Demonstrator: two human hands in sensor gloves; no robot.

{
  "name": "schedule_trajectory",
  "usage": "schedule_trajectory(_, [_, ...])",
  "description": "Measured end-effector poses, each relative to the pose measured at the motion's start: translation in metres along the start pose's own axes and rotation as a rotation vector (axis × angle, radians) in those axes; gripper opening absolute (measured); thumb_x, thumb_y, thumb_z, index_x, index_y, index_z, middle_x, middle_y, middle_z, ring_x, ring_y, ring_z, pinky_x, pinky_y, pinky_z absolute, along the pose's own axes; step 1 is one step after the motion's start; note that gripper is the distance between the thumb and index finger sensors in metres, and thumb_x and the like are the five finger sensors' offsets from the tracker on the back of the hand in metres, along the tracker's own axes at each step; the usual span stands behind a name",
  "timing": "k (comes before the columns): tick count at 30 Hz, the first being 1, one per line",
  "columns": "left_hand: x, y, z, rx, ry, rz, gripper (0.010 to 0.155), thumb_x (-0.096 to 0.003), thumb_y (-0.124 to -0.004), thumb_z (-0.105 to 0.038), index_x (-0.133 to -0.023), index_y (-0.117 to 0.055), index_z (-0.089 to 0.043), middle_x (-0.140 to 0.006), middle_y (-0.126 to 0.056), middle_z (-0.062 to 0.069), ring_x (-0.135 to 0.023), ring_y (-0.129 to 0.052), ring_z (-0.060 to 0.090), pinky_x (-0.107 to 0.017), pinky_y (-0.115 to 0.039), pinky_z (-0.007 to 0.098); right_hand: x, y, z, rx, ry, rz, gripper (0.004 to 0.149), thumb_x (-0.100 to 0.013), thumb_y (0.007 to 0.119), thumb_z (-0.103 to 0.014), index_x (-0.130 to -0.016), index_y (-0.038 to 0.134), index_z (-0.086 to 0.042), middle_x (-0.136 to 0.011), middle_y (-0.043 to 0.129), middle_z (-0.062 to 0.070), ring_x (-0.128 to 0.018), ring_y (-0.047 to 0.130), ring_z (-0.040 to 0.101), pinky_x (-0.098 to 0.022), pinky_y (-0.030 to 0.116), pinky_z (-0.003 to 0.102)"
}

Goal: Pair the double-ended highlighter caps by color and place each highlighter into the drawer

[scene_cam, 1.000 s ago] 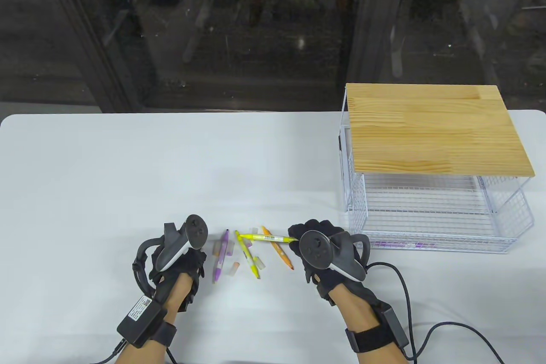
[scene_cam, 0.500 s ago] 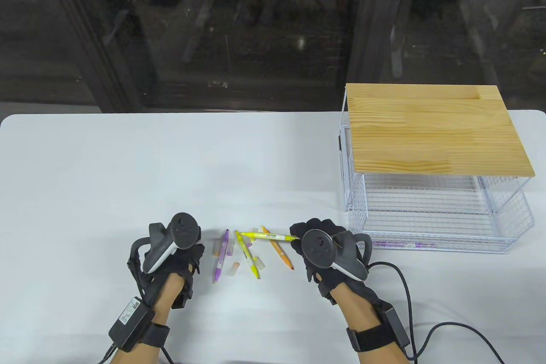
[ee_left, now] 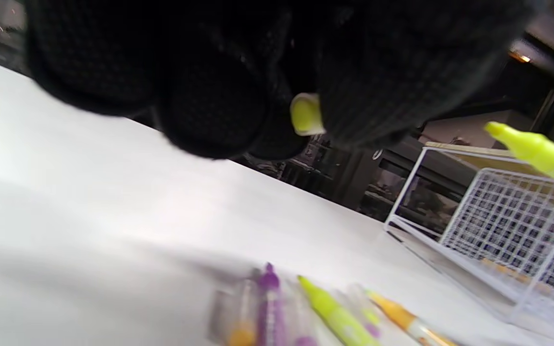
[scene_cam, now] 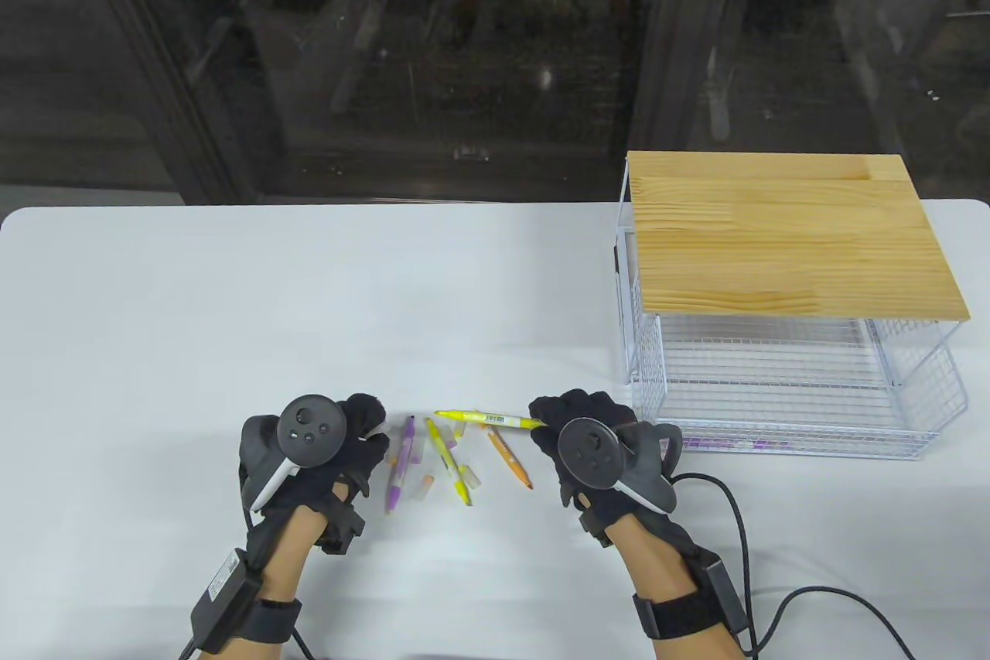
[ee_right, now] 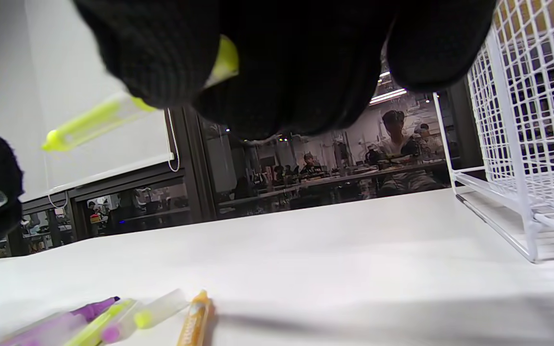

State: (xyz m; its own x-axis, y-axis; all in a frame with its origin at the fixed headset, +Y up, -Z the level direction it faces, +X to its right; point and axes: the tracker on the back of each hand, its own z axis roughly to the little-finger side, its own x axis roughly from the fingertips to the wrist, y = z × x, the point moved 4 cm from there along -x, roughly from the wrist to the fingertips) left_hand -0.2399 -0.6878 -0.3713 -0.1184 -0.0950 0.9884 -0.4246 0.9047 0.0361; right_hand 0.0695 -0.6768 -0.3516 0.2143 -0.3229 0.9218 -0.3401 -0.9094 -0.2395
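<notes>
Left wrist view: the left hand (ee_left: 238, 72) has its fingers (ee_left: 209, 105) curled round a small yellow cap (ee_left: 306, 114); the cap's yellow end peeks out between thumb and finger. Right wrist view: the right hand (ee_right: 282, 62) pinches one end of the yellow highlighter (ee_right: 94, 120), fingers closed on the barrel, the free end jutting away toward the left hand.

Table view confirms it. The held yellow highlighter (scene_cam: 489, 418) runs nearly level, long axis left–right across the table, above the loose pens. Its bare tip points at the left hand (scene_cam: 340, 443), near but apart. The cap sits in that hand, just to the left of the tip and roughly on the barrel's axis.

Judgement: the coming move is capping. The gap closes along the barrel's long axis, so either hand can bring cap and tip together; the cap mouth must face right, toward the tip. Cap orientation in the fingers: cannot tell.

Below lie the purple highlighter (scene_cam: 401, 463), a second yellow highlighter (scene_cam: 448, 463) and the orange highlighter (scene_cam: 509, 459), with loose caps among them. The drawer (scene_cam: 797, 443) stands pulled out at far right, nearer the right hand.
</notes>
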Motion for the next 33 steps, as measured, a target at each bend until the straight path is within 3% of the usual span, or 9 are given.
schedule_trajectory(33, [0.002, -0.023, -0.022, 0.052, -0.131, 0.106, 0.048, -0.0378, -0.091, -0.037, -0.085, -0.083, -0.034, -0.084, -0.095, -0.002, -0.056, -0.100, 0.024, -0.042, -0.087, 0.052, 0.003, 0.010, -0.020, 0.000, -0.067, -0.055, 0.044, -0.039, 0.084, -0.040, -0.082, 0.088, -0.033, -0.075, 0.094, 0.000, -0.067, 0.094, 0.027, -0.057, 0.074, 0.054])
